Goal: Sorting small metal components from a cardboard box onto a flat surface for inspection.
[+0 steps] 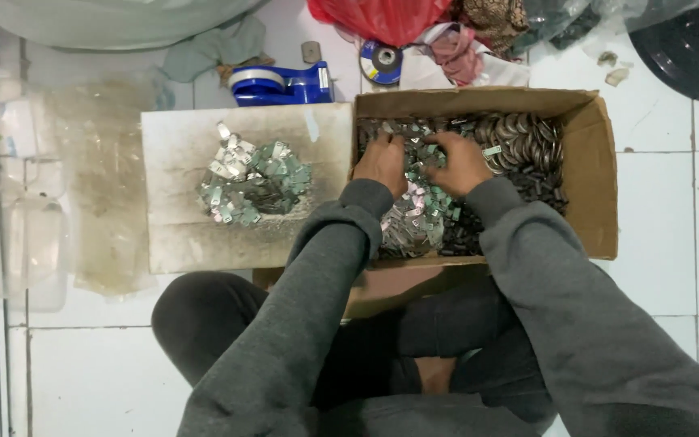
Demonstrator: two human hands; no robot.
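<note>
An open cardboard box (600, 186) sits on the tiled floor, full of small flat metal pieces (426, 222), some greenish, with round metal rings (523, 137) at its far right. Both of my hands are down in the box. My left hand (382, 162) and my right hand (459, 162) rest side by side on the pieces, fingers curled into the pile. What the fingers hold is hidden. Left of the box, a separate heap of the same small metal pieces (252, 182) lies on a pale flat board (180, 235).
A blue tape dispenser (281, 83) lies beyond the board, a small disc (381, 63) and a red plastic bag (382, 16) behind the box. A clear plastic container (34, 243) stands at the left. A dark round object (693, 44) is at top right. My crossed legs (204, 316) are below.
</note>
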